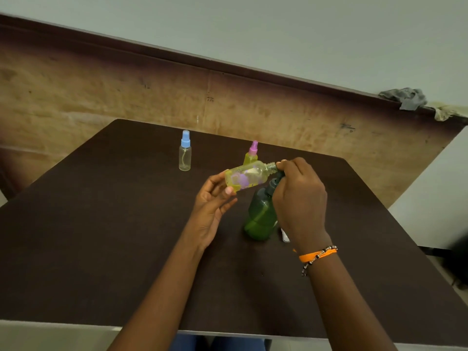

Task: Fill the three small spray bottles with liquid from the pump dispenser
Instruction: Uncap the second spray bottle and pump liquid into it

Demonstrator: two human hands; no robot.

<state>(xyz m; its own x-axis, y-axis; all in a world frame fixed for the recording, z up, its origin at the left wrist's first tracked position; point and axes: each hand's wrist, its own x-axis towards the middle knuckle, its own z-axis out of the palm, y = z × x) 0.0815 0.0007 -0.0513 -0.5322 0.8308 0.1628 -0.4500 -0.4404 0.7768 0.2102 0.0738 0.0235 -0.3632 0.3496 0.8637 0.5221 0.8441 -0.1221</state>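
Now my left hand [215, 196] pinches the uncapped spray bottle [247, 177] tilted, neck toward three o'clock; my right hand [297, 196] curls over the pump dispenser [260, 216] head. I should press slowly, nozzle meeting neck.

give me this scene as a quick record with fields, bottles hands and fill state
left hand: holds uncapped bottle, tilted almost level
right hand: on the pump head, at that bottle's neck
pump dispenser: green, upright on table
pink-capped bottle: capped, yellow liquid inside
blue-capped bottle: capped, looks empty
held bottle fill: partly full, yellow
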